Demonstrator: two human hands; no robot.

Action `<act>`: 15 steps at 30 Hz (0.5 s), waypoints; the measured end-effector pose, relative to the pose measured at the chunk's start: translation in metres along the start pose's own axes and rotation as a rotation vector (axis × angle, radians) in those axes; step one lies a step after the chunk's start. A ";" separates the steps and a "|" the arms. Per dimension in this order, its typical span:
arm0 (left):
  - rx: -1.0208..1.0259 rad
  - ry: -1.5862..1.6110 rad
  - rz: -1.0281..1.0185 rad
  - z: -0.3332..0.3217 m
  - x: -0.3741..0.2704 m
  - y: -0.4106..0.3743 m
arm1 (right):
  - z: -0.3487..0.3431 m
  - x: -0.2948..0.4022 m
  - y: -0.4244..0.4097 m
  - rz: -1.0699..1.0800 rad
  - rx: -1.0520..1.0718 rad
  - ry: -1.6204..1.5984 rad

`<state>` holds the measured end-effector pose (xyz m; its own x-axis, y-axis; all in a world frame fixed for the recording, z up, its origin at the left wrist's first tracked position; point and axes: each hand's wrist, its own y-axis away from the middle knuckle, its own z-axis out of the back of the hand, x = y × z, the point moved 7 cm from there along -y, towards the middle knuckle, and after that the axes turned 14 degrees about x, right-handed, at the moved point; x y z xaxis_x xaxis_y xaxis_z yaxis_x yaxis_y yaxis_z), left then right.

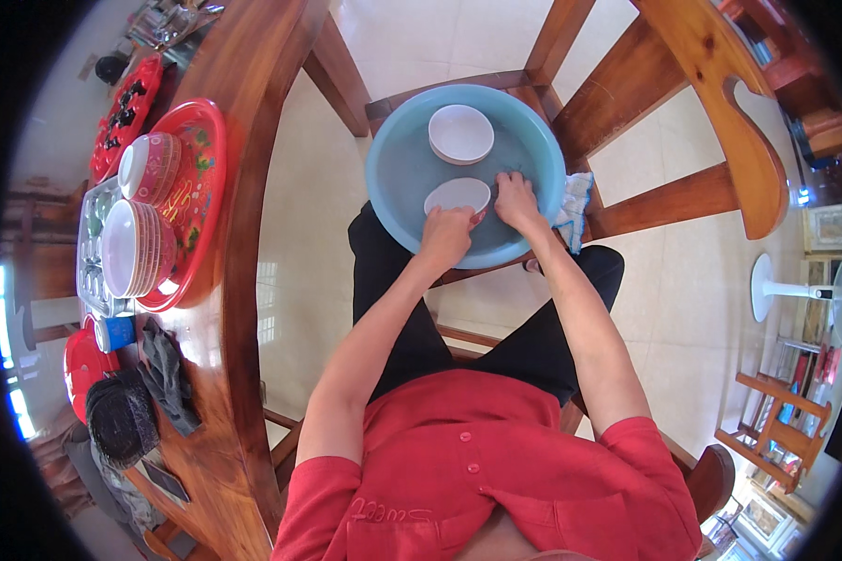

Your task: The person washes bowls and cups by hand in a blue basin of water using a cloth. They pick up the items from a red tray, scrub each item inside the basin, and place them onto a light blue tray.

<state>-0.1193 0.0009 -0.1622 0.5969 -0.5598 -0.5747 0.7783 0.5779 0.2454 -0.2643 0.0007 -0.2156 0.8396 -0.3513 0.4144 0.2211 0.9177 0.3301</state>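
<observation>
A blue plastic basin [386, 165] holding water rests on a wooden chair in front of me. My left hand [447, 237] grips the near rim of a bowl [458, 193], white inside and pinkish outside, which tilts in the basin. To its right, my right hand [518, 200] is down in the basin with its fingers bent; its fingertips are in the water, and whether they hold anything is unclear. Another white bowl [461, 133] sits upright beyond both hands, near the far side of the basin.
On the wooden table [242, 210] at left, a red tray [214, 168] bears stacked bowls [137, 249]. Grey gloves [168, 379] and a blue-and-white container [116, 334] lie nearer. A checked cloth [574, 210] hangs beside the basin. The chair's back [673, 200] rises at right.
</observation>
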 end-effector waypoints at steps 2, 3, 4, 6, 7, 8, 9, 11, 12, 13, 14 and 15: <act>-0.094 0.308 0.095 0.009 0.000 0.006 | -0.002 -0.002 -0.002 0.028 0.036 0.030; -0.113 0.339 0.090 0.011 0.002 0.006 | -0.001 -0.001 -0.006 0.042 0.082 -0.011; -0.131 0.370 0.083 0.012 0.004 0.006 | 0.000 -0.001 -0.008 0.055 0.127 -0.053; -0.182 0.476 0.085 0.012 0.012 0.006 | 0.012 0.002 -0.001 0.133 0.133 -0.523; -0.215 0.550 0.095 0.010 0.019 0.006 | 0.019 0.009 0.006 0.173 0.142 -0.757; -0.248 0.624 0.103 0.009 0.026 0.006 | 0.024 0.020 0.014 0.234 0.159 -0.836; -0.262 0.650 0.089 0.007 0.030 0.004 | 0.029 0.030 0.026 0.289 0.174 -0.915; -0.284 0.703 0.060 0.003 0.039 -0.001 | 0.030 0.047 0.042 0.423 0.098 -0.872; -0.275 0.794 0.010 -0.001 0.041 -0.004 | 0.030 0.057 0.051 0.495 0.008 -0.746; -0.265 0.881 -0.041 -0.002 0.045 -0.005 | 0.031 0.069 0.057 0.565 -0.082 -0.620; -0.257 0.968 -0.090 -0.004 0.047 -0.006 | 0.027 0.075 0.058 0.525 -0.125 -0.602; -0.212 1.068 -0.069 -0.005 0.045 -0.005 | 0.028 0.081 0.058 0.496 -0.209 -0.478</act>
<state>-0.0972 -0.0239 -0.1928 -0.0034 0.1499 -0.9887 0.6932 0.7130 0.1058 -0.1980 0.0200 -0.1393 0.5674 0.1177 0.8150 0.0003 0.9897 -0.1432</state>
